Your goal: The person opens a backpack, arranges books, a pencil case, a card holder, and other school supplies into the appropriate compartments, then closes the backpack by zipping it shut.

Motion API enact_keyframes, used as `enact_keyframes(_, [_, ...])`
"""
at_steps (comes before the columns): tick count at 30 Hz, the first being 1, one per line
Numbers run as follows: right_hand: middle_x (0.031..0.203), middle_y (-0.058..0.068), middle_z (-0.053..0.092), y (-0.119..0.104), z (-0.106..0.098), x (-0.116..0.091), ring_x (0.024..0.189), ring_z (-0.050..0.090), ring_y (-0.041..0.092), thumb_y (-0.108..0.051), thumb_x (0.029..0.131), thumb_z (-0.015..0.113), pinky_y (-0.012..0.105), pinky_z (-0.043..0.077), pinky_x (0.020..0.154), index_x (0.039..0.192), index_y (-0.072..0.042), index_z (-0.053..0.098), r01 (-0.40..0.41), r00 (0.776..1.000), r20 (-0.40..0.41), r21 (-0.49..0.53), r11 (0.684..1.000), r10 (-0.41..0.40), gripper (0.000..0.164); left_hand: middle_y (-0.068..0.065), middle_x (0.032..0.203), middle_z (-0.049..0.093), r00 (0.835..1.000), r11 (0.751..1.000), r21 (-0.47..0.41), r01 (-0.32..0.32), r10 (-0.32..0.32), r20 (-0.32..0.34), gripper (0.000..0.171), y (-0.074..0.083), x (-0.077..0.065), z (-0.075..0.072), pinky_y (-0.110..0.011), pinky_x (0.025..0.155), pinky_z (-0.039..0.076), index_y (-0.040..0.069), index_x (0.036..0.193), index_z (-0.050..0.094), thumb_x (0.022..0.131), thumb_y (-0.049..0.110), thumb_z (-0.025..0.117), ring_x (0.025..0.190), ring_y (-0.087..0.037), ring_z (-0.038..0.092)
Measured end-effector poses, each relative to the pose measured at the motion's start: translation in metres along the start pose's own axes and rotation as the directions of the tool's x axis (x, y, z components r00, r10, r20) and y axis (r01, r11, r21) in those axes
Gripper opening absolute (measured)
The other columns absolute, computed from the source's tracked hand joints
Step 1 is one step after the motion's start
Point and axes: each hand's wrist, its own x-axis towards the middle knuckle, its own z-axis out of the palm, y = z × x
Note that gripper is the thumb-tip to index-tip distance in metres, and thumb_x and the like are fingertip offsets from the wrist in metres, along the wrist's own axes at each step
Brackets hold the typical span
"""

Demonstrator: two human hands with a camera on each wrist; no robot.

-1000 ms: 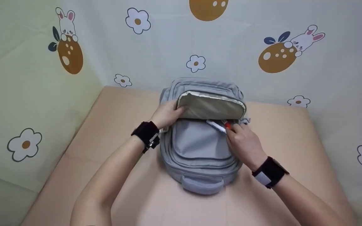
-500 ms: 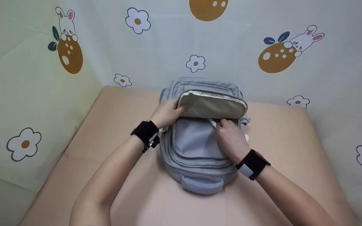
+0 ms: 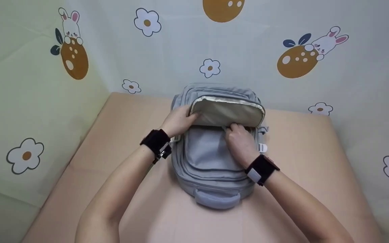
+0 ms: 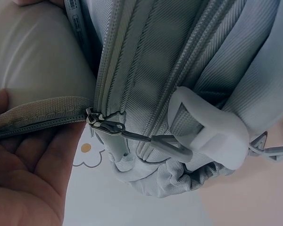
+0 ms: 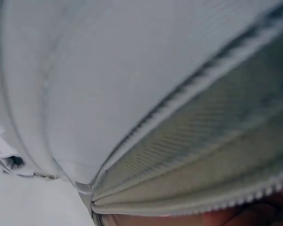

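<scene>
A grey-blue backpack [image 3: 208, 152] lies on the table with its front pocket unzipped. My left hand [image 3: 178, 120] grips the left edge of the turned-back pocket flap [image 3: 226, 113], with beige lining showing. In the left wrist view, the thumb lies on the lining and the fingers [image 4: 28, 165] lie beneath the zipped edge. My right hand [image 3: 240, 141] is at the pocket mouth, fingers curled and their tips hidden inside. It appears to hold the pens; they are almost wholly hidden. A strip with a barcode [image 4: 78, 23] shows in the pocket mouth in the left wrist view.
The backpack's carry handle [image 3: 217, 199] faces me. A white buckle [image 3: 263, 147] sits at its right side, and another white buckle [image 4: 212, 132] shows beside a zipper pull [image 4: 172, 147]. The tan table [image 3: 299, 152] meets a patterned cloth wall [image 3: 248, 50] behind.
My right hand has moved left and slightly away from me, into the pocket mouth. The white pen and red-tipped item seen earlier have gone almost out of sight. My left hand keeps its grip.
</scene>
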Motion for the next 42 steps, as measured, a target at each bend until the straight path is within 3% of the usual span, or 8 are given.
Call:
enact_keyframes(7, [0.091, 0.016, 0.063, 0.001, -0.017, -0.006, 0.083, 0.061, 0.037, -0.015, 0.092, 0.075, 0.05, 0.053, 0.074, 0.114, 0.007, 0.071, 0.002, 1.0, -0.021, 0.144, 0.99, 0.001, 0.03, -0.007, 0.102, 0.07, 1.0, 1.0, -0.016, -0.019, 0.019, 0.005, 0.024, -0.001, 0.0, 0.002, -0.041, 0.085, 0.052, 0.007, 0.109, 0.07, 0.103, 0.029, 0.061, 0.088, -0.021, 0.063])
enact_keyframes(14, [0.088, 0.011, 0.065, 0.015, -0.062, -0.015, 0.077, 0.061, 0.028, -0.013, 0.094, 0.073, 0.042, 0.052, 0.065, 0.105, 0.002, 0.075, 0.104, 0.983, -0.169, 0.202, 0.974, -0.07, 0.019, -0.004, 0.085, 0.06, 1.0, 1.0, -0.015, 0.002, -0.002, 0.01, 0.021, -0.002, -0.002, 0.001, -0.038, 0.075, 0.049, 0.007, 0.103, 0.068, 0.103, 0.027, 0.061, 0.077, -0.021, 0.058])
enact_keyframes(18, [0.09, 0.008, 0.068, 0.033, -0.082, -0.019, 0.074, 0.06, 0.022, -0.009, 0.093, 0.073, 0.033, 0.047, 0.061, 0.107, -0.001, 0.077, 0.059, 0.96, -0.277, 0.295, 0.954, 0.026, 0.017, 0.0, 0.077, 0.05, 1.0, 1.0, -0.004, 0.013, -0.013, 0.013, 0.02, -0.002, -0.003, 0.0, -0.035, 0.068, 0.044, 0.009, 0.098, 0.064, 0.103, 0.028, 0.06, 0.071, -0.019, 0.053])
enact_keyframes(22, [0.098, 0.01, 0.069, 0.053, -0.09, -0.022, 0.079, 0.061, 0.023, -0.004, 0.091, 0.073, 0.026, 0.043, 0.063, 0.114, -0.003, 0.076, -0.016, 0.927, -0.34, 0.39, 0.921, 0.16, 0.023, -0.001, 0.078, 0.053, 1.0, 1.0, -0.009, 0.0, 0.0, 0.014, 0.019, -0.004, -0.004, 0.001, -0.035, 0.067, 0.045, 0.009, 0.099, 0.064, 0.103, 0.026, 0.06, 0.07, -0.019, 0.054])
enact_keyframes(25, [0.112, 0.014, 0.068, 0.066, -0.086, -0.027, 0.093, 0.062, 0.028, -0.006, 0.092, 0.073, 0.027, 0.047, 0.071, 0.126, -0.003, 0.071, -0.057, 0.924, -0.323, 0.411, 0.91, 0.204, 0.034, -0.004, 0.091, 0.064, 1.0, 1.0, -0.01, -0.013, 0.013, 0.012, 0.019, -0.005, -0.005, 0.002, -0.037, 0.076, 0.05, 0.008, 0.107, 0.068, 0.103, 0.025, 0.06, 0.079, -0.02, 0.059])
enact_keyframes(31, [0.131, 0.017, 0.064, 0.08, -0.068, -0.036, 0.119, 0.058, 0.032, -0.008, 0.098, 0.068, 0.046, 0.047, 0.097, 0.142, -0.003, 0.058, -0.078, 0.96, -0.208, 0.447, 0.891, 0.188, 0.045, -0.008, 0.111, 0.071, 1.0, 0.999, -0.041, -0.014, 0.015, 0.025, 0.024, -0.005, -0.008, 0.004, -0.039, 0.086, 0.052, 0.008, 0.116, 0.07, 0.103, 0.026, 0.061, 0.089, -0.021, 0.063])
enact_keyframes(37, [0.114, 0.013, 0.071, 0.081, -0.063, -0.038, 0.104, 0.067, 0.026, -0.004, 0.095, 0.071, 0.042, 0.051, 0.089, 0.127, -0.003, 0.069, -0.117, 0.963, -0.169, 0.447, 0.887, 0.212, 0.031, -0.008, 0.106, 0.07, 0.999, 0.998, -0.054, -0.017, 0.019, 0.05, 0.025, -0.006, -0.011, 0.003, -0.039, 0.083, 0.053, 0.006, 0.115, 0.07, 0.103, 0.026, 0.06, 0.084, -0.019, 0.062])
enact_keyframes(42, [0.106, 0.009, 0.074, 0.08, -0.063, -0.042, 0.093, 0.071, 0.021, -0.001, 0.094, 0.072, 0.038, 0.055, 0.081, 0.114, -0.003, 0.072, -0.13, 0.962, -0.169, 0.41, 0.903, 0.215, 0.02, -0.008, 0.119, 0.07, 0.995, 0.996, -0.076, -0.048, 0.054, 0.079, 0.026, -0.007, -0.017, 0.002, -0.038, 0.098, 0.05, 0.007, 0.123, 0.068, 0.103, 0.021, 0.06, 0.103, -0.018, 0.064])
